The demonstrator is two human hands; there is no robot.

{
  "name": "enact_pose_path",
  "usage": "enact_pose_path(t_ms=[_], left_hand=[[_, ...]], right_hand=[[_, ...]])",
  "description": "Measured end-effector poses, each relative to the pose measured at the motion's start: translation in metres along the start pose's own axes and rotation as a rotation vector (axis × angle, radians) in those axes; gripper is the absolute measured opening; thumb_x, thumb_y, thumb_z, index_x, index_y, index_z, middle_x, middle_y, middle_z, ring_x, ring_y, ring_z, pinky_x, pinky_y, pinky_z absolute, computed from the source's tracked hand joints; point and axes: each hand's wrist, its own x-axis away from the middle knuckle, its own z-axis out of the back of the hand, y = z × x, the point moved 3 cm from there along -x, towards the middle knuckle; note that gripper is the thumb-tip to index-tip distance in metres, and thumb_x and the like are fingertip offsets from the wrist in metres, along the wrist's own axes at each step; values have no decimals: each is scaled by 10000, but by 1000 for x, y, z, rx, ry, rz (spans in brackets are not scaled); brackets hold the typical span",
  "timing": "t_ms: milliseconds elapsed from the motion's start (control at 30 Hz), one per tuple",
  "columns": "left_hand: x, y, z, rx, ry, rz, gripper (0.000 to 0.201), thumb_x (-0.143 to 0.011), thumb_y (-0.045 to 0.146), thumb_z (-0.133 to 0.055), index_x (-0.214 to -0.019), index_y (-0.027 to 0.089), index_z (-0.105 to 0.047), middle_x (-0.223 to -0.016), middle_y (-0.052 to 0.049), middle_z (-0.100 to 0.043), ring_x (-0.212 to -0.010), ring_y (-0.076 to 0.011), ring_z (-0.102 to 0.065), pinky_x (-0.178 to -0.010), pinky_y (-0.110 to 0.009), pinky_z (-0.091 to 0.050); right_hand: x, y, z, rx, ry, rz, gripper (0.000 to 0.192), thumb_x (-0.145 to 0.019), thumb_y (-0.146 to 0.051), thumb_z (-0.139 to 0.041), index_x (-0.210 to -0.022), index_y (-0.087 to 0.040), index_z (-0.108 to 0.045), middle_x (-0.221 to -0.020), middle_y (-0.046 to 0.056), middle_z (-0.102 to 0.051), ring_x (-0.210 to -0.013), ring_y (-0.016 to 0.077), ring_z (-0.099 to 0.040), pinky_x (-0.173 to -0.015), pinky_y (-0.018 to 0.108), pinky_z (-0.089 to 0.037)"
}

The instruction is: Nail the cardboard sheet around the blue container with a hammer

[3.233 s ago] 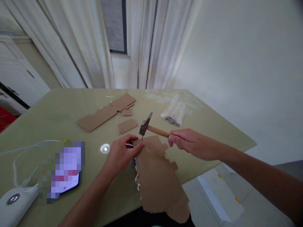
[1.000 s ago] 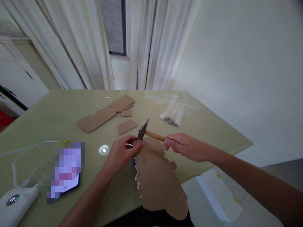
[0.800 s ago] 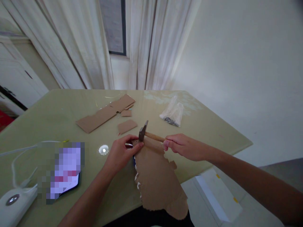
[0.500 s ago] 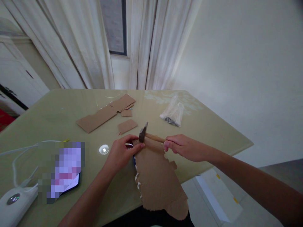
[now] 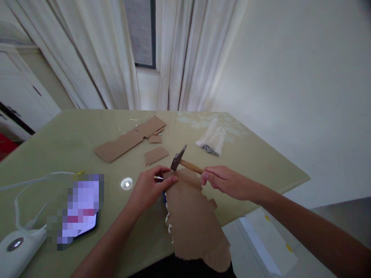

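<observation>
My right hand (image 5: 227, 181) grips the wooden handle of a small hammer (image 5: 181, 160), whose dark metal head hangs just above the far corner of a torn brown cardboard sheet (image 5: 193, 218). My left hand (image 5: 147, 187) pinches that corner of the sheet with thumb and fingers, right below the hammer head. Any nail between the fingers is too small to make out. The sheet lies over the near table edge and hangs off it.
On the olive table (image 5: 66, 143) lie a long cardboard strip (image 5: 129, 138), a small cardboard piece (image 5: 155, 155), a clear bag of dark small parts (image 5: 213, 138), a round shiny spot (image 5: 126, 183), a phone (image 5: 78, 210) and a white device with cables (image 5: 14, 247).
The hammer head dropped onto the cardboard corner and has now lifted a little again. My left hand has kept its pinch on the corner.
</observation>
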Motion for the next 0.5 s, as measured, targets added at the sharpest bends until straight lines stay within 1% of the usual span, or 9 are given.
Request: enact_pose_path(t_ms=[100, 167, 367, 433, 500], left_hand=[[0, 1, 0, 13, 0, -3, 412, -822, 564, -831, -1059, 227, -817, -992, -43, -832, -857, -262, -791, -741, -352, -621], [0, 0, 0, 18, 3, 4, 418, -820, 568, -832, -1061, 227, -817, -984, -40, -830, -852, -258, -791, -730, -345, -619], [1, -2, -1, 20, -3, 1, 442, -823, 589, -825, -1077, 227, -816, -993, -45, -831, -858, -264, -790, -727, -351, -618], [1, -2, 0, 12, 5, 15, 445, -817, 591, -827, -1066, 222, -813, -989, -49, -831, -856, -267, -792, -728, -354, -619], [1, -1, 0, 1, 14, 18, 442, -814, 590, -829, -1055, 220, -809, -987, -52, -831, -854, -267, -791, -730, -356, -620]], right_hand=[[1, -1, 0, 8, -14, 5, 469, -1120, -476, -399, -938, -180, -714, -739, -1, -566, -689, 154, -549, -700, 291, -412], [0, -1, 0, 2, -1, 3, 469, -1121, -478, -393, -945, -184, -713, -745, -4, -566, -685, 151, -547, -699, 291, -415], [0, 1, -1, 5, -9, 8, 464, -1119, -466, -399, -934, -187, -720, -740, -4, -578, -695, 153, -561, -698, 289, -416], [1, 3, 1, -2, 32, 16, 463, -1122, -469, -390, -938, -193, -713, -739, -7, -575, -691, 153, -560, -694, 286, -414], [2, 7, 4, 25, 127, 13, 471, -1130, -483, -367, -945, -199, -695, -754, -3, -591, -700, 159, -572, -699, 288, -412]])
